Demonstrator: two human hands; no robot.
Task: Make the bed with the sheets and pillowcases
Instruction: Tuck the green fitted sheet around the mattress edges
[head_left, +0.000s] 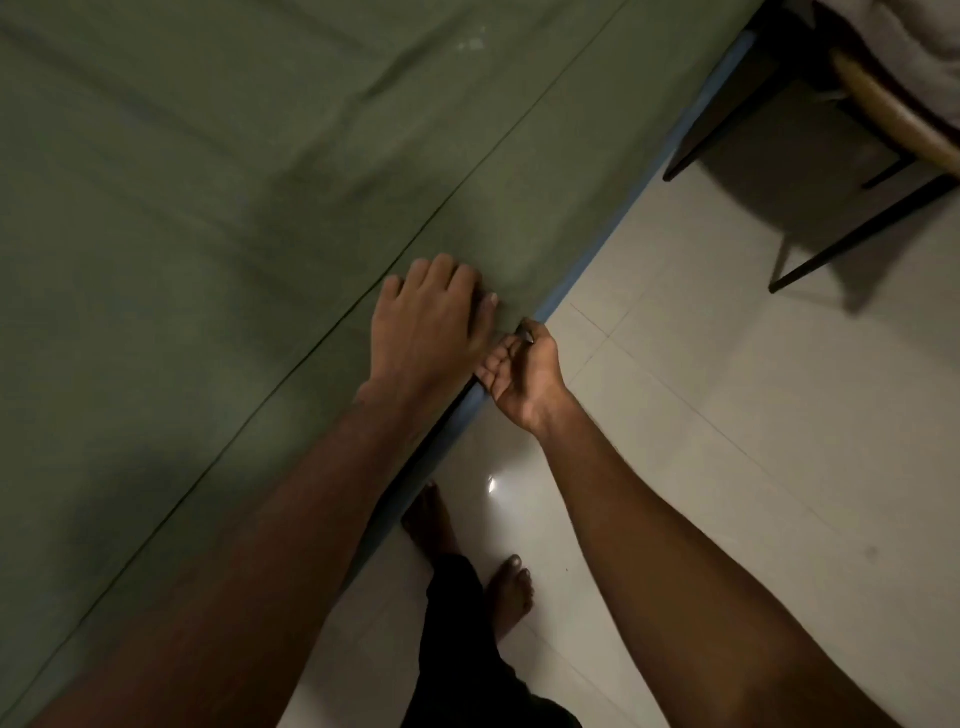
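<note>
The bed is being covered by a green sheet, which is being spread almost flat over the top, with only faint creases, and is hanging down the near side. Below its hem a blue mattress edge is being left exposed, so the tucking along this side is judged to be under way, not finished. A pale tiled floor is being stood on beside the bed, and a dark-legged chair is being kept well apart at the far right. No pillowcases are being shown.

The left hand is being laid knuckles-up on the sheet just inside the bed's edge, probably to pin the cloth while the hem is being worked. Its fingers are bent, but whether fabric is being gripped cannot be told. The right hand is being held palm-up just beside it at the hem, fingers curled and thumb closed on the cloth, apparently so that it can be pushed under the mattress.
</note>
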